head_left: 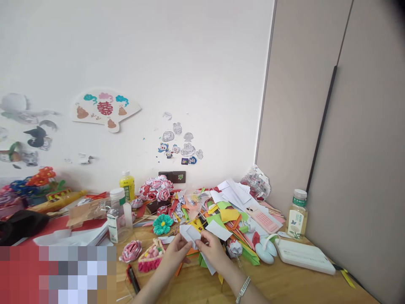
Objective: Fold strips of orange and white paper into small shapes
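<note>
While both forearms reach in from the near edge of the wooden table (190, 293), the two hands meet over a small piece of white paper (189, 233), which sits between them at the front of a heap of coloured paper (230, 213). The left hand (177, 250) has its thumb and fingers drawn together on the paper's near left part, and the right hand (209, 248), a silvery bracelet (243, 290) at its wrist, pinches the right part in much the same way; how the hidden fingers lie underneath cannot be told. Another white sheet (219, 230) lies just beyond the right hand. To the left of the left hand are a triangular box (150, 264) filled with pastel balls, a pink-and-white paper rose (130, 251) and, nearer, a black-and-red tool (134, 279) too unclear to name. Behind these stand a teal flower (163, 224) and a clear bottle (117, 223) with a white cap. On the right side, a pink calculator (265, 219) rests against the heap, with a flat white device (304, 256) and a labelled bottle (296, 217) of pale yellowish contents farther right. A fan-shaped cutout (106, 110) hangs on the wall.
</note>
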Tool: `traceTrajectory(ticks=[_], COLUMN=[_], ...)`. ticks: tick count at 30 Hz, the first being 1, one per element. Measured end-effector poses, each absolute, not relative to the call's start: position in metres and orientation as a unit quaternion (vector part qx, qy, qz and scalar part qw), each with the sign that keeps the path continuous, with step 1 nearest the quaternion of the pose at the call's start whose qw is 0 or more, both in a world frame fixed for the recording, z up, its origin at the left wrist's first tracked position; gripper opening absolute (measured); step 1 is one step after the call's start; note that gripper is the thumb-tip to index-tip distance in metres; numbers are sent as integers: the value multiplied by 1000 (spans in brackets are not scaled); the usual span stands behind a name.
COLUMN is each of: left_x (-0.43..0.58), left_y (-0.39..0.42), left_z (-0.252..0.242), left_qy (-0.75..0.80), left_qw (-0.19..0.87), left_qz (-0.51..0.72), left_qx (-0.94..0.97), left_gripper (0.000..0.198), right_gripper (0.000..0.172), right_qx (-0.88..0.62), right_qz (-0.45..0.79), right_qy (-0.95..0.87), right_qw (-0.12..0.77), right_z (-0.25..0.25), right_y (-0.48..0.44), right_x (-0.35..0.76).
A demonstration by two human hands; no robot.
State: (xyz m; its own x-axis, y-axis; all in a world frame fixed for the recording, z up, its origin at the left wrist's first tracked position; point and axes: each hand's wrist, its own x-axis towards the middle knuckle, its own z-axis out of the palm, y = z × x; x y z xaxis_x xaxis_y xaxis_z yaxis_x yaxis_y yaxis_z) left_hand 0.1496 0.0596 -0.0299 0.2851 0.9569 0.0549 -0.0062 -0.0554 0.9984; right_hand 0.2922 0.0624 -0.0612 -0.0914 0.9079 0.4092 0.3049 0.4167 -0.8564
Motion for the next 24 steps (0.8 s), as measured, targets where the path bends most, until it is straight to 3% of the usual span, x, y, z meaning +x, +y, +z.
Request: traceTrajectory(ticks=[9, 16, 24], left_x=[136, 138, 134], left_y=[68, 73, 71], left_z=[-21, -34, -28], left_qy=[425, 413, 417], left_qw=[458, 485, 559], left_qz=[490, 484, 417], left_qx=[608, 600, 582], left_gripper=[43, 39, 49], right_gripper=[23, 26, 32], right_qx=[-423, -389, -402], right_qz=[406, 441, 464], right_qy=[-640, -624, -581], right_qw=[497, 515, 534], right_z=[-62, -58, -57], right_y=[65, 65, 68], right_x=[297, 296, 300])
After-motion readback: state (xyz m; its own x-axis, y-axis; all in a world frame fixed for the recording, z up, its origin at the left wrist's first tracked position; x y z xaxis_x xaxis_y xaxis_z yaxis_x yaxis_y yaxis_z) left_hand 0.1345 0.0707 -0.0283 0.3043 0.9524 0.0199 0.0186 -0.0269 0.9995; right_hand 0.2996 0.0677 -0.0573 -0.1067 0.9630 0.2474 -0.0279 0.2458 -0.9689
